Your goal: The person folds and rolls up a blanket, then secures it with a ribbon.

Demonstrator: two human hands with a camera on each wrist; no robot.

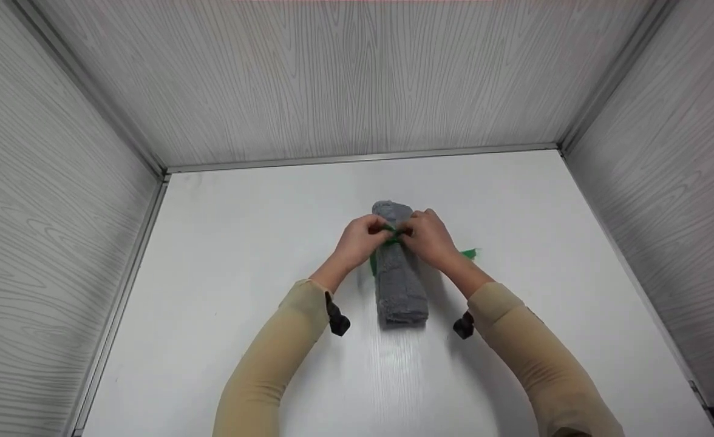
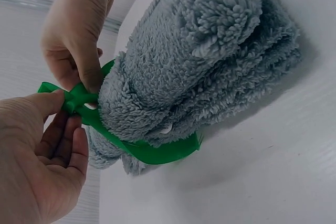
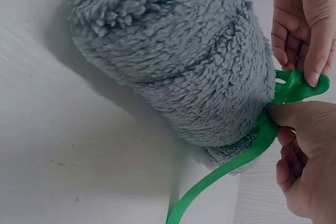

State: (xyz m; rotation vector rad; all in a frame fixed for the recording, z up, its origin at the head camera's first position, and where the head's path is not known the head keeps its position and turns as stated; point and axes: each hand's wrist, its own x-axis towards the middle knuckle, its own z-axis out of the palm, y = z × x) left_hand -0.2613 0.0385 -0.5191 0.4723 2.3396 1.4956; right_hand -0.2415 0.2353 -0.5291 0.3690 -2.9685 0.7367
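A grey fluffy towel (image 1: 401,285), folded into a long bundle, lies on the white table with a green ribbon (image 2: 157,153) around it. My left hand (image 1: 360,241) pinches a loop of the ribbon between thumb and fingers, over the top of the towel. From the other side, my right hand (image 1: 431,240) pinches the ribbon close to the crossing, thumb against the towel, as the right wrist view shows. One ribbon tail (image 3: 210,182) hangs down past the towel to the table. The crossing itself is partly hidden by fingers in the head view.
The white table (image 1: 241,243) is enclosed by a grey wood-grain back wall (image 1: 357,79) and side walls, with metal strips along the edges. A dark wrist device (image 1: 339,321) hangs below the left sleeve, and another (image 1: 464,326) below the right.
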